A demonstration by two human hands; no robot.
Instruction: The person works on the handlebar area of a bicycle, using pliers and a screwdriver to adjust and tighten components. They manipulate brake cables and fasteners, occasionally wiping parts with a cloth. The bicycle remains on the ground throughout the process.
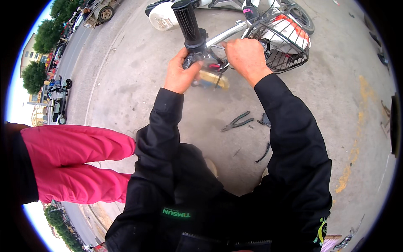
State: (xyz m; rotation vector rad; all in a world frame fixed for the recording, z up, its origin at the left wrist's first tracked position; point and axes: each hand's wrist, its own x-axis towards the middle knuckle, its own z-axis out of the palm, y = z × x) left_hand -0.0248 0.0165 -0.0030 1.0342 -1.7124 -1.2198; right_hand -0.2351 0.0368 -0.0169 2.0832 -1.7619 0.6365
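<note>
An upright black handlebar grip (185,19) rises from a control housing (189,58) on a white two-wheeler (228,34). My left hand (179,74) is closed round that housing, just below the grip. My right hand (245,59) is closed at the handlebar assembly to the right; what its fingertips hold is hidden. Below the hands are a blurred yellowish object (214,80) and thin dark parts. On the concrete lie pliers (236,123), a black part (263,121) partly behind my right sleeve and a short black strip (262,153).
A black wire basket (289,54) with a white and orange object in it sits beside my right hand. A person in pink trousers (79,143) stands close at my left. A parked scooter (58,101), a truck (100,12) and a road lie beyond. Yellow paint (354,143) marks the right.
</note>
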